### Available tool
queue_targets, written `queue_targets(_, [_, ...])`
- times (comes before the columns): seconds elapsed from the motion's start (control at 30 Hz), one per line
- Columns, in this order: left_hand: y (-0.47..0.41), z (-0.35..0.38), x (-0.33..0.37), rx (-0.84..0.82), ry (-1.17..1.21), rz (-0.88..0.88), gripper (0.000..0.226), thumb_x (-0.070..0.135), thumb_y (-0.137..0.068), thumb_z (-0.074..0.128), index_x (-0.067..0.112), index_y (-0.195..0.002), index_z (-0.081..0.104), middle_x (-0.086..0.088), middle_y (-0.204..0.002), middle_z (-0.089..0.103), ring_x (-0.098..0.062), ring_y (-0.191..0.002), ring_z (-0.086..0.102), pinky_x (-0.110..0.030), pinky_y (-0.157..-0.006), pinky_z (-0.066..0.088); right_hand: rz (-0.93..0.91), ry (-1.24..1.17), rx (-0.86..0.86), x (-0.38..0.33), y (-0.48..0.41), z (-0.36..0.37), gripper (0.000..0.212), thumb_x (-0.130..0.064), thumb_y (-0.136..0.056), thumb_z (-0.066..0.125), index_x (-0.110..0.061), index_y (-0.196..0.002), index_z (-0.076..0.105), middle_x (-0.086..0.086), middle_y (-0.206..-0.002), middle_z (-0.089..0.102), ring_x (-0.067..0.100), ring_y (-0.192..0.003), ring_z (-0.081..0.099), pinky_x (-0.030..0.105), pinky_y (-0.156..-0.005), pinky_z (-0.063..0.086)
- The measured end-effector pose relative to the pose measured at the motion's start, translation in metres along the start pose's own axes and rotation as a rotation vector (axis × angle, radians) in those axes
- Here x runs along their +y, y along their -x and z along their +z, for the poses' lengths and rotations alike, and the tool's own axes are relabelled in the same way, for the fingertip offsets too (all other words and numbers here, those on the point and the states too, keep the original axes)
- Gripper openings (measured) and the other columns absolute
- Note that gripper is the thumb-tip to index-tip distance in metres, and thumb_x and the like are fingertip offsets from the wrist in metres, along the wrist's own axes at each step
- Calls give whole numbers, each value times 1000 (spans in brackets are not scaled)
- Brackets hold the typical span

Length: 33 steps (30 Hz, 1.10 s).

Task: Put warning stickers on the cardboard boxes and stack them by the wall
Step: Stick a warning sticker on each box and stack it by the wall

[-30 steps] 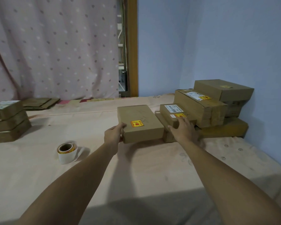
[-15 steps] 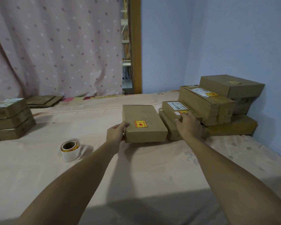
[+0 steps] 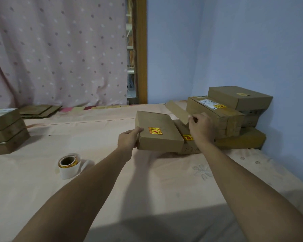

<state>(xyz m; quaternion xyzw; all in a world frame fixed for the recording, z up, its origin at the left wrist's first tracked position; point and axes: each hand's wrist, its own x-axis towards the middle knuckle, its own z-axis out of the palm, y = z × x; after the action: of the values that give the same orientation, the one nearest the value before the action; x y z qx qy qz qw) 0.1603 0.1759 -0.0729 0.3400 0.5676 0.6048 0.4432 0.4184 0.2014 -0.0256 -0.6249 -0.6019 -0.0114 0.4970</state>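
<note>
head view: the only camera
left hand [image 3: 129,140]: fingers and thumb curled round the near left corner of the flat box [image 3: 157,124], thumb on the lid
flat box: tilted, with the edge far from that grip propped on the low box [image 3: 186,147]; a red-and-yellow sticker [image 3: 154,130] lies on the lid just right of the thumb
right hand [image 3: 202,129]: fingers pinch the near end of the thin box [image 3: 176,109]
thin box: tipped up, slanting away from the grip to the back left, between the flat box and the long box [image 3: 217,117]
low box: below both grips; its second sticker [image 3: 187,137] shows just left of the right wrist
long box: touching the right hand's far side, in a stack with the top box [image 3: 240,98] and the bottom box [image 3: 243,139], against the blue wall [image 3: 252,49]
sticker roll [image 3: 69,165]: on the pink sheet [image 3: 147,186], left of the left hand and nearer the camera
other boxes [image 3: 5,130]: piled well left of the left hand
</note>
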Motion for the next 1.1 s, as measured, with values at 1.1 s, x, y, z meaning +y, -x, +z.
queue_targets(1.1, [1, 119, -25, -229, 35, -64, 49, 49, -97, 58, 15, -132, 59, -6, -109, 71, -23, -100, 68, -36, -86, 59, -238, 143, -162, 17, 6, 5, 33, -35, -100, 61, -21, -129, 66, 0, -126, 57, 20, -115, 55, 30, -80, 49])
